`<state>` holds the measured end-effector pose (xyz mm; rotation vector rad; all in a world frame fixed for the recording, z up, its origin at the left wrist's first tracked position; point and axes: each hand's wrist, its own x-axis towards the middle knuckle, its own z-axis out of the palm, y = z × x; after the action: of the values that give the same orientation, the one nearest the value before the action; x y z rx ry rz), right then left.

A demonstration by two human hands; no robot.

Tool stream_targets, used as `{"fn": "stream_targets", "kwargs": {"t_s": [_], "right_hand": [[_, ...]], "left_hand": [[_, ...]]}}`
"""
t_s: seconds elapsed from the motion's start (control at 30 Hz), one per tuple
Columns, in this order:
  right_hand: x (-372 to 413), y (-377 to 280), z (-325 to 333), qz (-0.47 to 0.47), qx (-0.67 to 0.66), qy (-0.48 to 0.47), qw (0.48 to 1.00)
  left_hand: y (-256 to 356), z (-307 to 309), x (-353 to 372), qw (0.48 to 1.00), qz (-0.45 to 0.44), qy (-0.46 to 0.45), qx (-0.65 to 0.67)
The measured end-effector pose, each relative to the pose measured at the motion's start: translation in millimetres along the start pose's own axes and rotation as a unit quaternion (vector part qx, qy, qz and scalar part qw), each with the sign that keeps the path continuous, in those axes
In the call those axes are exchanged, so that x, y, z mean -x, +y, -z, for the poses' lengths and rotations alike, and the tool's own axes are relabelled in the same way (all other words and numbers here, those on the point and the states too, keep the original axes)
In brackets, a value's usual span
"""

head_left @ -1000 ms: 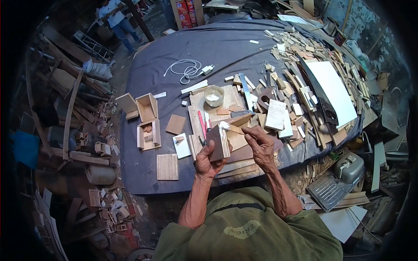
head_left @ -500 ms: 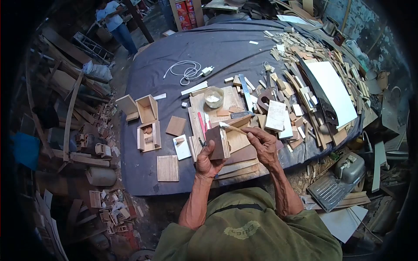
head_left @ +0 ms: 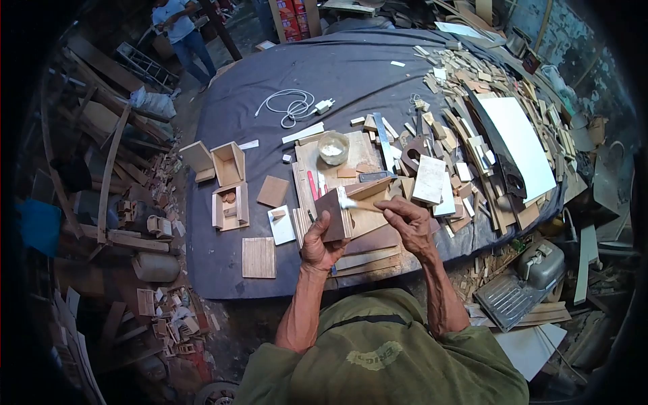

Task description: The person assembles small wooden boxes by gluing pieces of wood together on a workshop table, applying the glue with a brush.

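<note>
My left hand (head_left: 321, 247) is closed around a small wooden box-like piece (head_left: 329, 214) with a dark brown face, tilted above the table. Between the fingertips of my right hand (head_left: 410, 224) is a thin wooden stick (head_left: 366, 204). Its tip, blurred and coated white, touches or nearly touches the piece's upper right edge. A light wooden panel (head_left: 371, 219) lies behind the stick. Just beyond stands a round tub (head_left: 333, 148) with white paste inside. Next to it are a red pen-like tool (head_left: 312, 185) and a steel ruler (head_left: 383, 143).
Small open wooden boxes (head_left: 230, 206) and a square slatted board (head_left: 259, 258) sit to the left on the dark cloth (head_left: 223, 270). A white cable (head_left: 293, 108) lies farther back. Offcuts (head_left: 472, 74), a handsaw (head_left: 503, 169) and a white sheet (head_left: 516, 145) crowd the right. A person (head_left: 182, 37) stands beyond.
The white tip of the stick has shifted slightly downward along the piece's edge. My left hand keeps its hold, with the piece turned slightly. The view has shifted a little.
</note>
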<state>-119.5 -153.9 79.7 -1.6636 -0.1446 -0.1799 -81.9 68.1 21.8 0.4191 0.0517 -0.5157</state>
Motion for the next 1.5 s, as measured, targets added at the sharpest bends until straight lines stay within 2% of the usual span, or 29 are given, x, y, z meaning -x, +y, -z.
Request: {"fn": "stream_targets", "kwargs": {"t_s": [0.1,0.13,0.23,0.37,0.5,0.73,0.83,0.87,0.97,1.1,1.13,1.23,1.33,1.5], "right_hand": [[2.4,3.2,9.3,0.014,-0.001,-0.036,0.999],[3.5,0.3,8.1,-0.018,-0.016,-0.003,1.0],[-1.1,-6.0,3.4,0.0,-0.001,0.084,0.996],[0.8,-17.2,-3.0,0.007,0.057,0.116,0.992],[2.2,-21.6,-8.7,0.045,0.085,0.105,0.99],[14.0,-15.7,5.8,0.051,0.159,0.064,0.984],[18.0,-11.3,11.5,0.042,0.129,0.07,0.988],[20.8,-14.6,10.4,-0.014,0.092,0.085,0.992],[17.6,-3.3,-0.2,-0.021,0.017,0.127,0.991],[11.1,4.9,-11.0,-0.001,-0.026,0.118,0.993],[10.3,8.5,-14.1,-0.008,-0.072,0.122,0.99],[10.1,12.3,-15.2,0.009,-0.076,0.134,0.988],[7.9,17.2,-14.9,0.017,-0.019,0.175,0.984],[7.5,-4.5,-12.6,-0.021,-0.01,0.192,0.981]], "left_hand": [[1.8,-1.1,2.7,0.998,-0.026,0.034,-0.039],[0.6,-1.8,2.6,0.997,-0.034,0.039,-0.051],[-0.5,-12.4,3.6,0.99,-0.073,0.02,-0.117],[-4.9,-20.0,-1.0,0.971,-0.148,0.017,-0.184],[-6.4,-18.6,-3.5,0.973,-0.136,0.021,-0.182],[-4.9,-17.8,-8.8,0.98,-0.139,0.025,-0.139],[-0.5,-17.3,-9.3,0.984,-0.127,0.02,-0.123],[-0.5,-17.5,-9.5,0.987,-0.116,0.022,-0.106],[-3.7,-25.5,-13.1,0.994,-0.077,0.019,-0.074],[-12.0,-33.4,-15.6,0.997,-0.058,0.032,-0.046],[-13.1,-35.2,-15.9,0.998,-0.053,0.028,-0.037],[-15.1,-36.8,-16.1,0.999,-0.039,0.021,-0.02],[-19.5,-32.5,-15.5,0.999,-0.029,0.02,-0.024],[-19.4,-25.5,-17.3,0.998,-0.037,0.037,-0.037]]}}
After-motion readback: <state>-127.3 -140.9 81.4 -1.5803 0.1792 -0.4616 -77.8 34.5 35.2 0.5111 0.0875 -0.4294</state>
